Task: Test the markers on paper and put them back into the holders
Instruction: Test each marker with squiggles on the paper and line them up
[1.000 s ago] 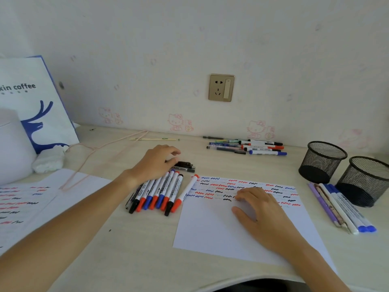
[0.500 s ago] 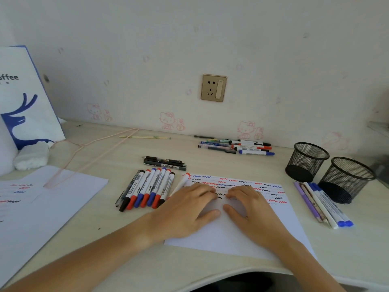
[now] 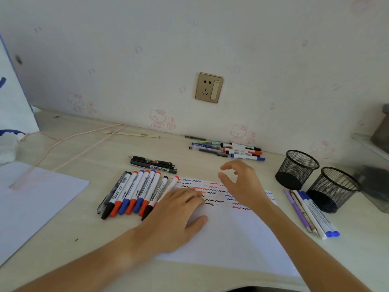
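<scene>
A white sheet of paper (image 3: 231, 234) with red, blue and black squiggles lies in front of me. My left hand (image 3: 174, 218) presses flat on its left part, fingers straight. My right hand (image 3: 242, 184) hovers above the squiggles, fingers loosely curled, holding nothing. A row of several red, blue and black markers (image 3: 134, 192) lies left of the paper. Another marker group (image 3: 229, 150) lies by the wall beyond my right hand. Two black mesh holders (image 3: 296, 169) (image 3: 332, 189) stand at the right; what is inside them is hidden.
Black pens (image 3: 153, 163) lie behind the marker row. Several pens (image 3: 311, 213) lie between the paper and the holders. A second sheet (image 3: 31, 203) lies at the left, with a pink cord (image 3: 69, 140) and a bag behind it. The desk edge runs close below.
My right hand has lifted off the paper and moved up toward the far markers. My left hand came from the marker row onto the paper and stays pressed there.
</scene>
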